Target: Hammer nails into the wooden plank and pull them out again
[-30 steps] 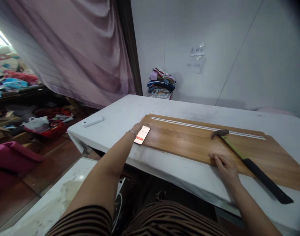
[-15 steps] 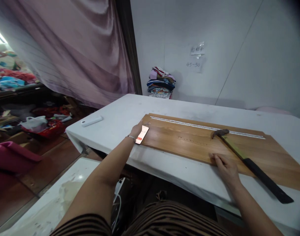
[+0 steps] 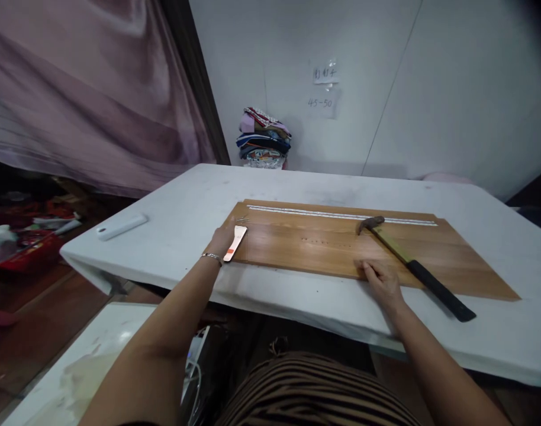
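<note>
your smooth, softly glossy wooden board (image 3: 297,253), on it a hammer (image 3: 410,264) with dull metal head and matt grip, beneath it matt cloth (image 3: 270,291)

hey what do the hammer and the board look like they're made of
The hammer has a dull, dark head, probably steel; its matte black handle end could be rubber or plastic. The board shows brown grain and a soft sheen: perhaps varnished wood or wood-look laminate.

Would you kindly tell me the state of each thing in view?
Board, lying flat
Phone, screen lit
Hammer, lying unheld across the board
Thin metal pieces, lying loose
White object, lying unheld
Cloth pile, stacked upright
Curtain, hanging
Left hand, partly covering the phone
Right hand, loosely curled
</note>
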Available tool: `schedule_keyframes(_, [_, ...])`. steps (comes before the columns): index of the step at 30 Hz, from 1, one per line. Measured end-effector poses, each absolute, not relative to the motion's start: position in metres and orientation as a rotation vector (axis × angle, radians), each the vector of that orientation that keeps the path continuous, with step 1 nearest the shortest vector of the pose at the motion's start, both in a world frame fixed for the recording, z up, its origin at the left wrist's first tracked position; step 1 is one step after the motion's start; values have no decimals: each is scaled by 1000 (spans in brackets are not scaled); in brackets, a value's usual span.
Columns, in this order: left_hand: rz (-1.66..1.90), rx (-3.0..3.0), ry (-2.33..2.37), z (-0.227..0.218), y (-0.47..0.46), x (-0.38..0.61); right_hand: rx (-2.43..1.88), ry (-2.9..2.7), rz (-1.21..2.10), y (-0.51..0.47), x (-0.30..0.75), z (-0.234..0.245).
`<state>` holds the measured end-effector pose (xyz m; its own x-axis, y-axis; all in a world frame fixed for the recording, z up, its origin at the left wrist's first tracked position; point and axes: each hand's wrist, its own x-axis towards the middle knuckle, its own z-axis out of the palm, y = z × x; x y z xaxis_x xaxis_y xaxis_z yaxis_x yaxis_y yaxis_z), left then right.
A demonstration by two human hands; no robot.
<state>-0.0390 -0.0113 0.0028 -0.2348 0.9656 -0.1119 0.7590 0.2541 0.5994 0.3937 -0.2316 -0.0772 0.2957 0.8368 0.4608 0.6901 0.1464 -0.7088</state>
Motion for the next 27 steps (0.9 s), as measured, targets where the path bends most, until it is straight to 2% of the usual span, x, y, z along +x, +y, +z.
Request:
schedule_keyframes(13, [855, 1335, 1973, 6, 12, -62, -1573, -1425, 141, -232, 403, -92])
schedule_keyframes(17, [710, 1560, 2073, 5, 27, -62, -1583, -1421, 126, -233, 407, -101])
schedule_keyframes(27, [441, 1702, 2103, -3, 75, -41, -1560, -1456, 51, -236, 411, -107])
